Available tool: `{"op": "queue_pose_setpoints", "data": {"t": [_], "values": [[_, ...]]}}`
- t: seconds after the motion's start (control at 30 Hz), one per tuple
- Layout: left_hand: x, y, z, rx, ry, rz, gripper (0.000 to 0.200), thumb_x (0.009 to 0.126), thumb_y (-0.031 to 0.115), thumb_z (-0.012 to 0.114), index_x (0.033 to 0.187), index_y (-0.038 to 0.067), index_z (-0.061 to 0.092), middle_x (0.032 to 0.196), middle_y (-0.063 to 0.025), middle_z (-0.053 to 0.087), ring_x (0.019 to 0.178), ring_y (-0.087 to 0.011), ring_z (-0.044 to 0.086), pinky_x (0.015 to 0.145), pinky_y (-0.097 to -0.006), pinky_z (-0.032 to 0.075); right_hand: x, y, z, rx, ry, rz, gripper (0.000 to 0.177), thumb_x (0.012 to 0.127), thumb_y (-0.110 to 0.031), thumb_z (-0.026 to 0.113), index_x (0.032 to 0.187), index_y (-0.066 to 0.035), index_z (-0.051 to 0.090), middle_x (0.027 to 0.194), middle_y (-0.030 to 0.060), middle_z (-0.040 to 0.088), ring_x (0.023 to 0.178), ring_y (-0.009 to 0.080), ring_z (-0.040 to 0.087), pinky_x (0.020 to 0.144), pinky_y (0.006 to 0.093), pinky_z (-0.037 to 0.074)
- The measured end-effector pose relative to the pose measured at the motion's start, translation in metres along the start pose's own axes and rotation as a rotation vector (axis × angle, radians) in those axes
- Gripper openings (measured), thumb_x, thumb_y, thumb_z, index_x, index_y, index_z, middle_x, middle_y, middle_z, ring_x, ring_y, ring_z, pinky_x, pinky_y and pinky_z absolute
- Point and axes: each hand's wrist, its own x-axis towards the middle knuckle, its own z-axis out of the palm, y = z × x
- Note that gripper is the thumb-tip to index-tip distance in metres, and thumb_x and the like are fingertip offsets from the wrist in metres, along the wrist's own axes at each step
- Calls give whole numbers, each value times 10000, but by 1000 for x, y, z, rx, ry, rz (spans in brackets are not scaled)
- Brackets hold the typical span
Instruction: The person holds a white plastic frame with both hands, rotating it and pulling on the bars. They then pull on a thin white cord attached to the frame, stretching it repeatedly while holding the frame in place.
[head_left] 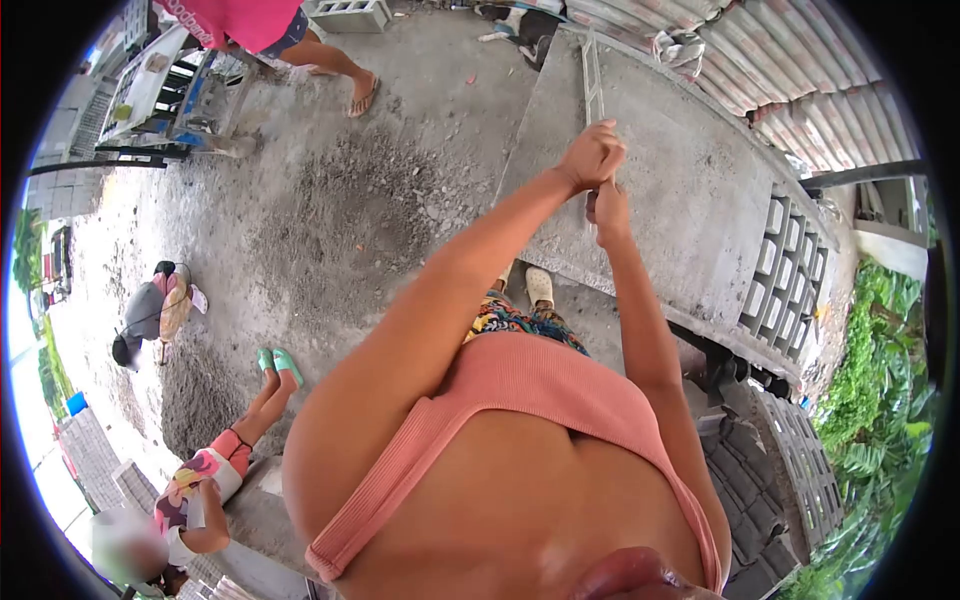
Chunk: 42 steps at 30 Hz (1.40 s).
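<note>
My left hand [593, 156] is closed in a fist over a grey concrete slab [690, 190]. Just below it in the view, my right hand [610, 212] is closed too, its fingers right against the left hand. I cannot tell what the two fists hold. A narrow pale slotted bar [593, 75] lies along the slab, its near end overlapped by my left hand.
Openwork concrete blocks [785, 275] stand at the slab's right end. Loose gravel [370, 200] covers ground to the left. One person [215, 475] sits lower left, another [250, 25] stands upper left. A dog [525, 28] lies beyond the slab. Corrugated sheets [790, 60] line the far side.
</note>
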Motion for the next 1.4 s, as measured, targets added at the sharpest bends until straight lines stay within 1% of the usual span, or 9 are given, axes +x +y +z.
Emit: {"op": "queue_pose_setpoints", "data": {"t": [0.07,0.4,0.7,0.87,0.93,1.03,1.23,1.3,1.4], "values": [[12,32,-18,-44,358,162,333,845,189,475,549,46,528,675,-55,573,704,-241,564,1022,-446,344,-16,-21,7,110,-17,-19,271,916,-210,353,675,-110,428,533,-25,338,405,82,287,379,254,205],[66,50,45,1,-199,216,440,884,304,433,589,20,595,700,-93,625,827,-269,603,940,-387,407,1,-18,-46,186,396,-174,279,896,-182,321,677,-55,439,511,15,371,385,110,306,360,272,234],[34,24,-49,-7,-124,-445,425,856,328,405,683,-3,607,741,-121,640,681,-280,616,648,-381,474,24,-3,49,-38,320,-193,551,950,-366,317,624,35,508,512,94,478,456,175,435,415,376,318],[-9,1,-84,74,407,-228,346,833,232,465,633,-15,603,576,-103,592,608,-221,611,556,-315,457,31,-13,72,-3,-250,148,561,954,-359,311,673,64,551,541,132,519,472,205,449,476,381,367],[-9,24,-98,-105,264,-705,315,824,197,485,627,-16,605,556,-107,584,614,-190,610,566,-302,461,2,-3,81,-162,-142,1,565,956,-366,311,684,60,563,555,113,521,504,200,468,494,376,381],[-7,46,-65,-25,366,-84,405,866,249,449,569,-6,554,605,-149,591,546,-261,584,551,-367,439,-19,11,75,123,72,-245,570,954,-375,313,680,59,560,570,110,531,522,190,473,506,370,388],[-5,-1,-57,-106,221,-232,407,862,222,456,527,21,569,652,-124,614,573,-298,570,675,-374,462,38,14,59,-70,136,-147,544,941,-376,329,675,40,558,580,108,541,512,176,500,482,339,375],[1,2,-70,213,347,-118,408,863,212,452,523,21,569,623,-118,601,576,-287,565,761,-379,434,59,-12,43,81,-411,148,488,926,-348,356,638,-1,542,556,82,513,444,172,458,449,328,334],[-25,0,-95,396,313,-139,397,858,193,449,521,21,571,581,-106,584,607,-262,566,905,-396,363,19,-20,55,13,-457,204,447,912,-341,382,595,-49,499,510,42,450,387,159,374,412,318,288]]}}
